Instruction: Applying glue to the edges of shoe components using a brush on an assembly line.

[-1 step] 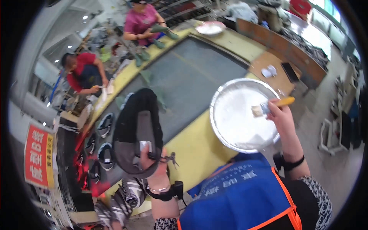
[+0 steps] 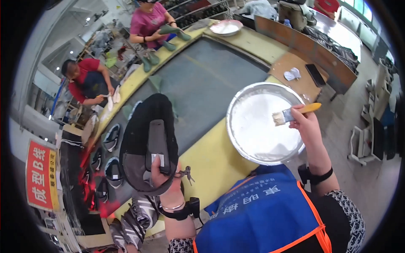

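Observation:
My left hand (image 2: pixel 168 183) grips a black and grey shoe upper (image 2: pixel 141 120) by its near end, thumb on the grey strip beside a small white label. Laces dangle next to my wrist. In my right hand (image 2: pixel 307 124) is a flat paintbrush (image 2: pixel 286 115) with a yellow handle and pale bristles, pointing left. It hovers over a round silver basin (image 2: pixel 231 139) coated inside with white liquid (image 2: pixel 261 130). My right fingers are closed around the brush near its metal band; some of them are hidden behind it.
A yellow-edged bench (image 2: pixel 202 164) surrounds a dark conveyor belt (image 2: pixel 211 76). Shoe uppers (image 2: pixel 113 170) line its left; striped shoes (image 2: pixel 143 211) lie nearer. Across it, one co-worker (image 2: pixel 147 25) handles green shoe lasts, another (image 2: pixel 86 80) works on pale pieces. A phone (image 2: pixel 314 75) rests on a brown board.
The whole scene has shifted slightly left and up in the picture. The brush has moved a little left and up and looks sharper. Both hands keep their holds.

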`<state>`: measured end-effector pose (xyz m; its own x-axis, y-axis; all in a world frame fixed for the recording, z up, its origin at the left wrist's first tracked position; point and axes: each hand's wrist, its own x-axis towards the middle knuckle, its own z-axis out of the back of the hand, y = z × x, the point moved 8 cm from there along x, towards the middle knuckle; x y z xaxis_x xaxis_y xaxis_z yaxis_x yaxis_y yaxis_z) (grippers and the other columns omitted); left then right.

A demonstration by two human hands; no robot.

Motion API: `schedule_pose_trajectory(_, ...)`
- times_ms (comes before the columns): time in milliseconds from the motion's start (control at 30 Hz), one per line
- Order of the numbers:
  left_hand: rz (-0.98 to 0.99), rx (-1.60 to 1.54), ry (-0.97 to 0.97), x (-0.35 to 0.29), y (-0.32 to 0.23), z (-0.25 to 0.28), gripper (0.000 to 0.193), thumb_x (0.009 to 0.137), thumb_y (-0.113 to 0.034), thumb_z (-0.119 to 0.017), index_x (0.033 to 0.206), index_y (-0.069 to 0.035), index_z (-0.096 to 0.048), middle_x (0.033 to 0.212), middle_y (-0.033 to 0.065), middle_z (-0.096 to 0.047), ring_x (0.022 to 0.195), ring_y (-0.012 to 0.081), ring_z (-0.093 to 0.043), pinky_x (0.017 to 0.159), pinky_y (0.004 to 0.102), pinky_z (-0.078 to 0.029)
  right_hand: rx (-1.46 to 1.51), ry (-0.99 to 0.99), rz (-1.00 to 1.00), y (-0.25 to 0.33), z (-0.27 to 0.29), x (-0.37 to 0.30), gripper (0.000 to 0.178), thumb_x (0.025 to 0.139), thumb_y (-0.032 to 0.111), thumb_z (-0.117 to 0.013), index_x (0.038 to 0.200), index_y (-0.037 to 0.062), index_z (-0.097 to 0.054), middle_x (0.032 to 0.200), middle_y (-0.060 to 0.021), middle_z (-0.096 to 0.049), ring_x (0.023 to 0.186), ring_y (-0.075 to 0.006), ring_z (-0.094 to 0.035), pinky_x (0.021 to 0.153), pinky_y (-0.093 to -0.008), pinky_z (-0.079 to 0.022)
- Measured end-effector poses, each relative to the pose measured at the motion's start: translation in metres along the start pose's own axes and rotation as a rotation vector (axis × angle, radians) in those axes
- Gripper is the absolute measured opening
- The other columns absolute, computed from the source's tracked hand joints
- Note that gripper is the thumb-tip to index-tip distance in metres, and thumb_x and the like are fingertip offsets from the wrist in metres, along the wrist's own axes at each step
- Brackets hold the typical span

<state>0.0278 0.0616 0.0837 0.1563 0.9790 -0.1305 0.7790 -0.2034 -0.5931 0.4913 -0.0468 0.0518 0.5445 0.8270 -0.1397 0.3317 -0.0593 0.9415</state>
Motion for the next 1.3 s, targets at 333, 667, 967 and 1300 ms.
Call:
schedule_pose_trajectory(333,0.165,0.173,-0.218,-0.006,0.075,0.048,0.028,0.091,-0.013,-0.069,0.118,-0.006,-0.065,0.108,0.0081,-0.071,0.101,0.0198,-0.069,0.090,0.0322,-0.057,-0.129,-0.018,-0.030,-0.014,-0.014,0.012,0.015,0.096,0.016,-0.067,0.102,0.0059,-0.059,0.082,0.0001,-0.059,0.063,-0.0087,-0.058,0.058,-0.0233,-0.052)
schedule_pose_trajectory(667,0.177,0.398,-0.198,-0.030,0.035,0.082,0.026,0.090,-0.010,-0.066,0.114,0.001,-0.068,0.105,0.0096,-0.070,0.097,0.0210,-0.069,0.088,0.0338,-0.055,-0.446,0.078,0.177,0.002,-0.045,0.014,0.025,0.093,0.026,-0.072,0.096,0.0010,-0.070,0.079,-0.0013,-0.066,0.068,-0.0091,-0.060,0.063,-0.0247,-0.050)
schedule_pose_trajectory(967,0.582,0.456,-0.161,-0.024,0.085,0.034,0.032,0.088,-0.024,-0.054,0.108,-0.001,-0.064,0.079,0.0118,-0.069,0.041,0.0150,-0.051,0.031,0.0249,-0.036,-1.315,0.044,0.315,-0.037,-0.048,0.028,0.018,0.085,0.022,-0.077,0.093,0.0055,-0.075,0.085,-0.0106,-0.073,0.073,-0.0262,-0.070,0.069,-0.0364,-0.055)
schedule_pose_trajectory(1300,1.175,0.413,0.147,-0.012,0.175,-0.043,0.026,0.093,-0.022,-0.050,0.086,0.001,-0.062,0.057,0.0078,-0.053,0.037,0.0078,-0.035,0.033,0.0208,-0.028,-1.017,0.119,0.500,0.018,-0.058,-0.004,0.018,0.085,0.022,-0.078,0.092,0.0064,-0.074,0.085,-0.0092,-0.071,0.077,-0.0248,-0.070,0.068,-0.0353,-0.054)
